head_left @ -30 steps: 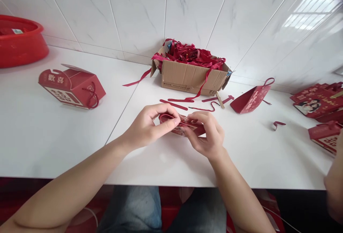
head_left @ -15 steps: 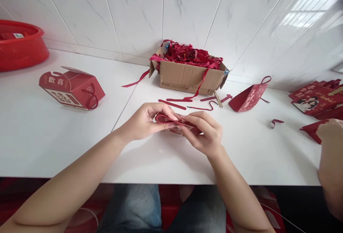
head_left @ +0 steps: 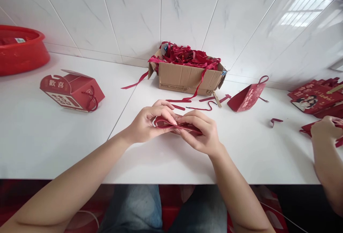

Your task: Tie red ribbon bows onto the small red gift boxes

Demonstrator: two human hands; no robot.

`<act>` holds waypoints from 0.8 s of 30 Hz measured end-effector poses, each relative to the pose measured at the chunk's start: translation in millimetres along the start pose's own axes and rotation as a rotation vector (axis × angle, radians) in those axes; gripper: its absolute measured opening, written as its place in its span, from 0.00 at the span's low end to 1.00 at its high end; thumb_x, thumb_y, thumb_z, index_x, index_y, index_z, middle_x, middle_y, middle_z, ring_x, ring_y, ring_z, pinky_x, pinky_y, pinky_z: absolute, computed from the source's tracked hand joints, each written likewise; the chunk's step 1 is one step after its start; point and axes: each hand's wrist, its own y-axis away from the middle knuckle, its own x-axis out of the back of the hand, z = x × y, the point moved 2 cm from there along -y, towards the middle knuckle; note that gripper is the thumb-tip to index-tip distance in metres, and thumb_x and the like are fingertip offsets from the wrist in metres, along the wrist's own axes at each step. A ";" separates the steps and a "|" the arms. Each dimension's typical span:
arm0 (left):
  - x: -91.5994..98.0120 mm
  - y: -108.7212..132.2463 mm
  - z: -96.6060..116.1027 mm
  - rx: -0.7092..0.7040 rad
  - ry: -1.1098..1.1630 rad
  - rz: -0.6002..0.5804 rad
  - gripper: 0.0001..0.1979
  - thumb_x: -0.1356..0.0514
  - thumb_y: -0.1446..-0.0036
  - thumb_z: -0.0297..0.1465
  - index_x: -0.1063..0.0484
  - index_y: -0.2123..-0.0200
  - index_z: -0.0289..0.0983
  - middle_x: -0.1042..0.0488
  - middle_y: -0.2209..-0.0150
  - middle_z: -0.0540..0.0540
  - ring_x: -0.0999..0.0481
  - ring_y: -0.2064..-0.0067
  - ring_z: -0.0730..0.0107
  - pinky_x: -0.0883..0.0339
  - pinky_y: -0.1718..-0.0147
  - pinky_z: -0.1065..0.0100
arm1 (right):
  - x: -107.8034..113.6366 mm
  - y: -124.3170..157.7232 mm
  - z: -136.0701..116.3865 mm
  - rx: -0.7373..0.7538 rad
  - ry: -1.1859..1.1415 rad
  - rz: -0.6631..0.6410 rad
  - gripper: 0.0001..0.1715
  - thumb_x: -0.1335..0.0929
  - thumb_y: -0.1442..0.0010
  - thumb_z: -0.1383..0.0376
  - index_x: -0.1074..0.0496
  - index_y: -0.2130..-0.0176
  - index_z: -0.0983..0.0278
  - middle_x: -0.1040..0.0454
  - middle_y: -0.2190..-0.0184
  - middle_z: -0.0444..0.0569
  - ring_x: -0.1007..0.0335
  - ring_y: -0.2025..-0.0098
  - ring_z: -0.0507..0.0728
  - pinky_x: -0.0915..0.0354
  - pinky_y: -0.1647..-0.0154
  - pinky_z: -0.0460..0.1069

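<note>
My left hand (head_left: pixel 148 124) and my right hand (head_left: pixel 202 133) meet over the white table (head_left: pixel 53 136), both closed on a flattened red paper gift box (head_left: pixel 171 124). The left hand's thumb and fingers pinch the box's left end. My right hand's fingers press along its right part and cover most of it. A folded red gift box with white characters and a red cord handle (head_left: pixel 72 90) lies to the left, apart from my hands.
An open cardboard carton full of red ribbon strips (head_left: pixel 186 72) stands at the wall, loose strips (head_left: pixel 187 102) before it. A red paper bag (head_left: pixel 248 97) lies right of it. Another person's hand (head_left: pixel 325 131) handles red boxes (head_left: pixel 316 99) at far right. A red basin (head_left: pixel 18 49) sits far left.
My hands have pressed the red box flatter and shifted slightly. The other person's hand has come into view at the right and reached up onto the table.
</note>
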 end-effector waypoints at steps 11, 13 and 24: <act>-2.8 1.6 -5.2 -0.082 -0.065 0.075 0.03 0.32 0.50 0.27 0.22 0.70 0.40 0.28 0.68 0.47 0.28 0.64 0.68 0.27 0.64 0.64 | 3.0 -1.4 0.5 -0.161 -0.115 -0.078 0.10 0.29 0.44 0.69 0.26 0.59 0.63 0.25 0.65 0.50 0.28 0.62 0.54 0.29 0.61 0.51; -2.7 2.2 -5.2 -0.054 -0.047 0.062 0.03 0.33 0.50 0.27 0.21 0.70 0.40 0.31 0.66 0.47 0.27 0.66 0.71 0.27 0.65 0.65 | 3.8 -1.9 0.4 -0.224 -0.152 -0.113 0.10 0.29 0.45 0.69 0.26 0.60 0.62 0.26 0.65 0.49 0.29 0.62 0.54 0.30 0.59 0.51; -7.3 2.2 -3.9 -0.177 -0.029 0.052 0.05 0.33 0.49 0.24 0.22 0.69 0.39 0.26 0.63 0.44 0.23 0.59 0.66 0.24 0.60 0.64 | 8.9 -4.2 -3.3 -0.379 -0.281 -0.194 0.10 0.29 0.44 0.69 0.26 0.60 0.62 0.28 0.63 0.49 0.29 0.62 0.53 0.30 0.60 0.49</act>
